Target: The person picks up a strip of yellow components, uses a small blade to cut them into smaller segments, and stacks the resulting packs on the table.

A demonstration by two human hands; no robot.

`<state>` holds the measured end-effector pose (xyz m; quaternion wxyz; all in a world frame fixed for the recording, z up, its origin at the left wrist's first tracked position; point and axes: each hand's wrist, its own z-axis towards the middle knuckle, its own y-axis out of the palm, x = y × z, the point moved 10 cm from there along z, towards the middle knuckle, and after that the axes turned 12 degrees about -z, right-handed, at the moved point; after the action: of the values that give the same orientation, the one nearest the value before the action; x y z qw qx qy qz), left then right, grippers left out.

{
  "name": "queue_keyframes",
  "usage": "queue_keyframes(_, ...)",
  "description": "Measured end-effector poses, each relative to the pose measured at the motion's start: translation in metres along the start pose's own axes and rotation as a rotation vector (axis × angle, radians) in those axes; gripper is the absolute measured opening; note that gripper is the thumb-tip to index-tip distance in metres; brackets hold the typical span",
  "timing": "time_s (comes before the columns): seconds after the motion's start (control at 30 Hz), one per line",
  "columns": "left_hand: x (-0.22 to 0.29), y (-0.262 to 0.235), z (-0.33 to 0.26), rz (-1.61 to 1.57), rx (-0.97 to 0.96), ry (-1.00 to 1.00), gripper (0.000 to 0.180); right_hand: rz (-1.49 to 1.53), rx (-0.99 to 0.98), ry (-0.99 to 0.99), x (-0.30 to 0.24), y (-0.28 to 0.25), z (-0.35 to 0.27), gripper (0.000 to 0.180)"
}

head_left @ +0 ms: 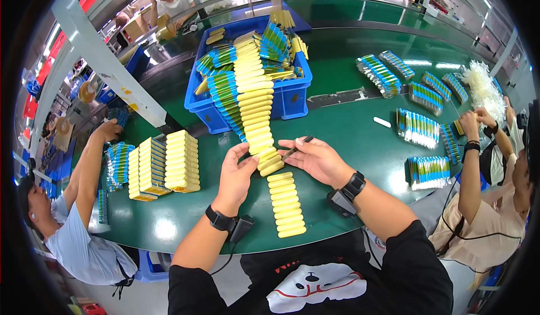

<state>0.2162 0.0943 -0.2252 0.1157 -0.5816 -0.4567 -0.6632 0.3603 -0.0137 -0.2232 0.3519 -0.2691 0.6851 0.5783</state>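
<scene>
A long strip of yellow, rounded-end pieces with blue-green wrapping runs from the blue crate down to the table in front of me. My left hand grips the left edge of its lower end between thumb and fingers. On the other side, my right hand holds a slim dark tool slantwise, its tip beside the strip; its exact kind is unclear. Just below lies a shorter row of yellow pieces, apart from the strip and touched by neither hand.
Yellow-edged stacks stand left of my left hand. Bundles of blue-green packets lie at the right, near a heap of clear plastic bags. People work on both sides; a metal post rises at the left.
</scene>
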Motion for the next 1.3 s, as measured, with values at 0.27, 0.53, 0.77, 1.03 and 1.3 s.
queue_keyframes(0.27, 0.001, 0.010, -0.003, -0.089, -0.053, -0.034, 0.059, -0.124, -0.072, -0.092, 0.002, 0.010, -0.007, 0.018)
queue_keyframes(0.53, 0.004, 0.022, -0.007, 0.016, -0.197, 0.073, 0.064, -0.353, 0.091, -0.081, -0.002, -0.002, 0.001, 0.018)
queue_keyframes(0.77, 0.014, 0.053, -0.023, 0.296, -0.400, 0.196, 0.079, -0.489, 0.083, 0.008, -0.011, -0.004, 0.004, 0.021)
queue_keyframes(1.03, 0.021, 0.054, -0.026, 0.362, -0.396, 0.242, 0.079, -0.596, -0.012, -0.082, -0.017, 0.014, 0.000, 0.018)
queue_keyframes(1.3, 0.018, 0.024, 0.002, 0.257, -0.148, 0.205, 0.045, -0.780, -0.002, -0.185, -0.018, 0.028, -0.007, 0.016)
